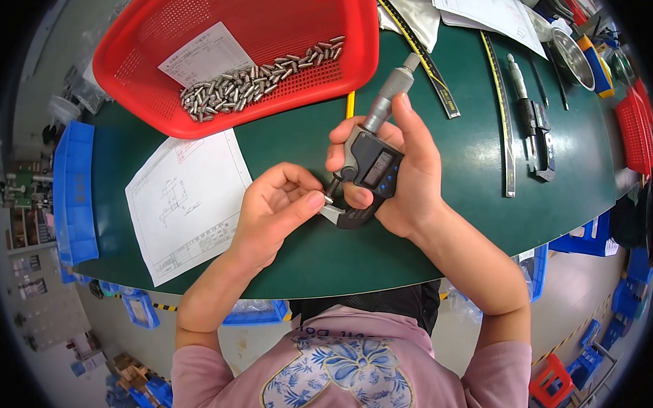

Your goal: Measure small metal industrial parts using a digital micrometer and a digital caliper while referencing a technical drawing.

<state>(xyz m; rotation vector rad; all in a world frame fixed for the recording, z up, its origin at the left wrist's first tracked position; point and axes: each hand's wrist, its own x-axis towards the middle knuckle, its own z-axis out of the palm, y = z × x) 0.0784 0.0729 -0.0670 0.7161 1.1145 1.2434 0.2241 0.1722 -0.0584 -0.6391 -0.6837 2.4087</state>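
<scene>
Above the green counter (450, 172), the right hand (407, 171) wraps its grip around a digital micrometer (371, 162), thumb resting near the display. The left hand (276, 206) pinches a small metal pin (329, 200) between thumb and forefinger, holding it in the micrometer's measuring gap. A drawing sheet (186, 203) lies just left of the hands, and a red basket (238, 50) of similar pins sits behind.

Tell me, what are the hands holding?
The right hand grips a digital measuring gauge around its body. The left hand pinches a small metal pin between its fingertips, in the gauge's gap.
</scene>
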